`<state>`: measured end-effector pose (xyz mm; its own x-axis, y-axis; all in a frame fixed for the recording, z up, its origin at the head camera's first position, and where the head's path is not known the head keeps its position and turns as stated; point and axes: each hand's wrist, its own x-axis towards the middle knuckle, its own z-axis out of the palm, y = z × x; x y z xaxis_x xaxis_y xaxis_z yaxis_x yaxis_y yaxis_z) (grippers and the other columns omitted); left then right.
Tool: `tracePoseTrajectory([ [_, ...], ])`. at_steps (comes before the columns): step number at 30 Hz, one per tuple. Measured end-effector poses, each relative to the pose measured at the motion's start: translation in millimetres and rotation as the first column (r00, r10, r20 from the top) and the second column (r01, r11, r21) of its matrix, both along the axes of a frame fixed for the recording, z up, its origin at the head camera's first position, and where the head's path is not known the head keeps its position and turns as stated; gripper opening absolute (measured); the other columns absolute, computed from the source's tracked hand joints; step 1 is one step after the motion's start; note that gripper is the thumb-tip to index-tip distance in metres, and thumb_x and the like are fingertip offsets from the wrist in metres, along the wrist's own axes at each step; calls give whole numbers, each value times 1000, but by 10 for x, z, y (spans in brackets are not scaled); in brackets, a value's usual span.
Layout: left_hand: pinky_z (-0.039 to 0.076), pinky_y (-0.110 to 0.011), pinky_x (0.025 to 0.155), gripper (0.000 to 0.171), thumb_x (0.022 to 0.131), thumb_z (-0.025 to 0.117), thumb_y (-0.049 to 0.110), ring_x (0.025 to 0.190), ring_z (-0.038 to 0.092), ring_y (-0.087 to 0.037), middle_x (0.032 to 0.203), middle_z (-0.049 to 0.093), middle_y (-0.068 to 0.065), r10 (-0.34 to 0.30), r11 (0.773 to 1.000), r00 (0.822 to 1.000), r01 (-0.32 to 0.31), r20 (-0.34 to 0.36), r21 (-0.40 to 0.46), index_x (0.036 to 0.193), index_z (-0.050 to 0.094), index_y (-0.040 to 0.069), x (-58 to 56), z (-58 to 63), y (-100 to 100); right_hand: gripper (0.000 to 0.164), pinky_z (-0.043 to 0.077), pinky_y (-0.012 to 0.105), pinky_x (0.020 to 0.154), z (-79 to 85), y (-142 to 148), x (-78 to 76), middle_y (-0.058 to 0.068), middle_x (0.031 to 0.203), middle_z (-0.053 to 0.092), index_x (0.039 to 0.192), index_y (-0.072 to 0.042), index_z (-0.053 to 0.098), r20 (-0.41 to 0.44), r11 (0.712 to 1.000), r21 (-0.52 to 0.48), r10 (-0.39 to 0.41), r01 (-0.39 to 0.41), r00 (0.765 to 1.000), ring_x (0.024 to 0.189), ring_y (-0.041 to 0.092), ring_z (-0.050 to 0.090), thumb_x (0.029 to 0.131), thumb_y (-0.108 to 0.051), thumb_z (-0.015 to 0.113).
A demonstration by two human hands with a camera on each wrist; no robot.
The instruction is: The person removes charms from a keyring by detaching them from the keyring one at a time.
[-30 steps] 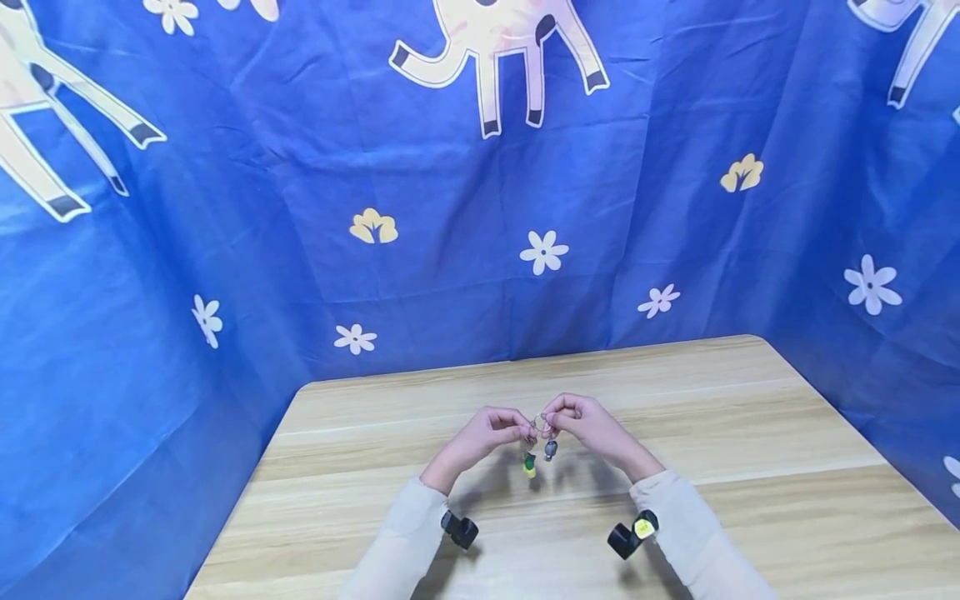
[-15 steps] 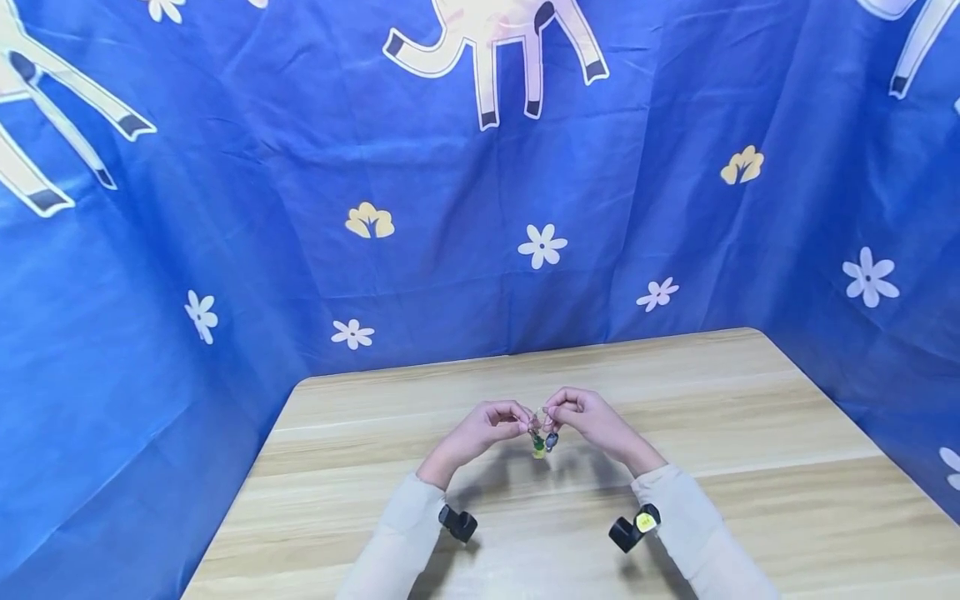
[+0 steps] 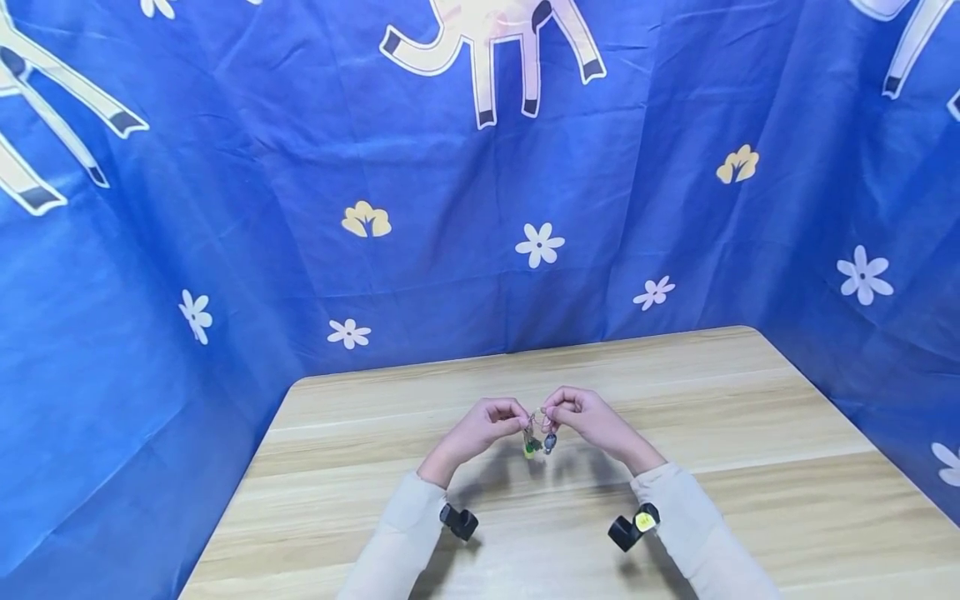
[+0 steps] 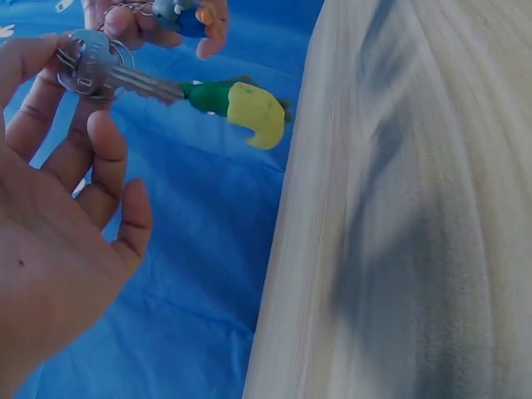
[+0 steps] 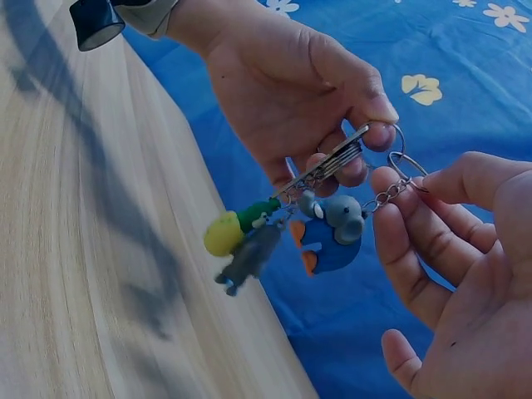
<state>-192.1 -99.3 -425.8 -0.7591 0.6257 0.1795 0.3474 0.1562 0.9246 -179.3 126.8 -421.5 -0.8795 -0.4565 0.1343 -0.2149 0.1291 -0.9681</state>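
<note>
In the head view, my left hand (image 3: 480,431) and right hand (image 3: 588,419) face each other above the wooden table. The left thumb and finger pinch a metal ring with several keys (image 4: 137,79) hanging from it. A green-and-yellow figure charm (image 5: 233,228) and a grey figure charm (image 5: 252,249) dangle below the keys. Between right thumb and fingers I pinch a linked key ring (image 5: 407,170). From its short chain hangs a grey elephant charm in blue (image 5: 334,231), overlapping the other charms in the right wrist view. My left fingertips partly cover the ring.
The light wood table (image 3: 360,517) lies beneath both hands. A blue cloth with animals and flowers (image 3: 450,275) stands behind it and along both sides. Black wrist cameras (image 3: 459,522) sit on both light sleeves.
The green-and-yellow charm has swung right toward the elephant charm, then back left. The hands stay close together with small shifts; both still pinch the rings.
</note>
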Motion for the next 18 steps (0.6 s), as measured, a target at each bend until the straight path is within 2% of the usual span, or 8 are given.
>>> tracePoseTrajectory([
  [4,45,-34,90,19,94,59,13,93,57,-8,97,68,-12,72,993,995,-77,-65,-87,96,67,-4,8,11,20,20,48,31,87,4,13,13,-5,82,67,101,6,59,-29,1000,27,-9,10,1000,81,10,63,95,-13,54],
  [7,44,-32,86,17,93,60,14,90,55,-8,99,68,-17,97,988,990,-108,-99,-113,95,69,-1,8,18,54,18,49,29,86,11,38,28,-6,81,67,99,4,59,-50,999,44,-21,23,999,82,9,63,94,-13,54],
  [10,44,-28,82,17,93,60,11,85,54,-5,98,68,-22,110,985,987,-124,-121,-118,94,68,-3,8,24,72,20,48,31,88,40,55,44,-6,82,67,100,4,59,-60,999,40,-17,19,998,82,9,64,95,-15,55],
  [12,45,-26,81,17,93,59,9,82,53,-3,97,67,-24,115,985,986,-130,-124,-115,95,68,-5,58,80,66,22,49,31,89,66,60,46,-4,84,68,102,5,59,-57,999,30,-17,19,998,83,9,64,95,-16,56],
  [16,46,-25,83,18,94,59,12,84,57,-4,99,68,-22,119,987,986,-130,-114,-92,96,68,-4,61,80,29,23,50,31,92,94,97,24,8,95,70,104,6,59,-66,999,37,-37,40,997,90,11,65,96,-15,57],
  [18,47,-27,86,18,94,59,14,86,59,-7,99,69,-20,118,989,987,-126,-105,-75,96,68,-2,23,44,15,23,50,33,94,79,122,-3,14,101,69,105,5,60,-80,996,59,-56,61,995,95,13,65,95,-15,57],
])
